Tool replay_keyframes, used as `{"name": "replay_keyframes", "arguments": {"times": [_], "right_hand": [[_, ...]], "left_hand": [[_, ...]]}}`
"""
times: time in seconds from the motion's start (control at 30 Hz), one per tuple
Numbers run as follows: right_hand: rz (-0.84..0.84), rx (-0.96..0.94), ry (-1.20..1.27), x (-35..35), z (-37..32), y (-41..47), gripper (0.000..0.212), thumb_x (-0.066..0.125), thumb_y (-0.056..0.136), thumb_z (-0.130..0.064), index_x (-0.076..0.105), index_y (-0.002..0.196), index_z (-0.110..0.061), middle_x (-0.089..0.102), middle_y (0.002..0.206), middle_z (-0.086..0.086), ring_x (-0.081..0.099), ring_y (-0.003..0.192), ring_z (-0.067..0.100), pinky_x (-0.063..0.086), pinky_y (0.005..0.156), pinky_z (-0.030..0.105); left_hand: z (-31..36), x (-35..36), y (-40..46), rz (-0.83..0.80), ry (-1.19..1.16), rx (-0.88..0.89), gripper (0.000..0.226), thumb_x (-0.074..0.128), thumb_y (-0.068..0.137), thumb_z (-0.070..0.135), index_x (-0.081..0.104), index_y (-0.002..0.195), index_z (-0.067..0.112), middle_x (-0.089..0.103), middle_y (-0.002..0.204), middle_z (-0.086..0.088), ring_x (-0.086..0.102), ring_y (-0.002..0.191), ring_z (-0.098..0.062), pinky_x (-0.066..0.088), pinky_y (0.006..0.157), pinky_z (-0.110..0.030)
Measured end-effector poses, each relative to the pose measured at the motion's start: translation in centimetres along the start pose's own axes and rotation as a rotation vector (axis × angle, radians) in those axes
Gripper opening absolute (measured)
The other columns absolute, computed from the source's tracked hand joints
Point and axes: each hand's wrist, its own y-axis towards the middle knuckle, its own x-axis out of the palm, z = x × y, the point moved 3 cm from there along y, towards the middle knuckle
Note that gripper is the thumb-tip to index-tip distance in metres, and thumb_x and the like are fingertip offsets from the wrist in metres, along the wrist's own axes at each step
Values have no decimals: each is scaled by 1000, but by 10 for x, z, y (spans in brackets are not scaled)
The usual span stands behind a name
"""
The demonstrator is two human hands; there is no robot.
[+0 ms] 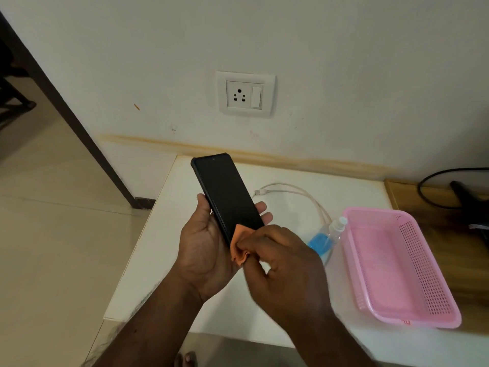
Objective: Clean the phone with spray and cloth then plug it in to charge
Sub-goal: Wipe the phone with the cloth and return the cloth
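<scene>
My left hand (203, 247) holds a black phone (225, 194) over the white table (164, 250), screen up, thumb on its left edge and fingertips showing past its right edge. My right hand (285, 258) pinches a small orange cloth (239, 247) and presses it against the phone's lower end. A clear spray bottle (326, 237) with blue liquid lies on the table beside my right hand. A white charging cable (291, 193) lies behind the phone, its USB plug free. A white wall socket (244, 94) with a switch sits above the table.
A pink perforated basket (434, 311) stands at the table's right, with nothing in it. A wooden surface (412, 197) with black cables lies at the far right. Tiled floor and a dark door frame (76, 128) are to the left.
</scene>
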Motion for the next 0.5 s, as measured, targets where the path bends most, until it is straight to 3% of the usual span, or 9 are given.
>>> {"name": "replay_keyframes", "arguments": {"times": [0.23, 0.4, 0.5], "right_hand": [[14, 83, -23, -6, 21, 5, 23, 63, 85, -29, 77, 102, -22, 74, 97, -6, 69, 83, 12, 60, 71, 27], [16, 140, -27, -7, 29, 6, 28, 56, 89, -33, 76, 104, -19, 74, 99, -3, 69, 86, 15, 62, 75, 31], [41, 153, -11, -7, 31, 7, 29, 55, 90, -32, 76, 104, -18, 73, 98, -2, 68, 86, 16, 61, 74, 31]], "left_hand": [[2, 1, -2, -38, 54, -28, 78, 22, 94, 73, 66, 131, 21, 59, 140, -21, 55, 131, -38, 42, 108, -57], [-6, 4, -4, -16, 212, -37, 65, 32, 85, 72, 73, 118, 33, 71, 125, -11, 68, 115, -33, 60, 82, -49], [-10, 5, -4, -6, 323, -43, 62, 33, 85, 71, 71, 120, 36, 72, 124, -7, 69, 114, -30, 60, 81, -47]]}}
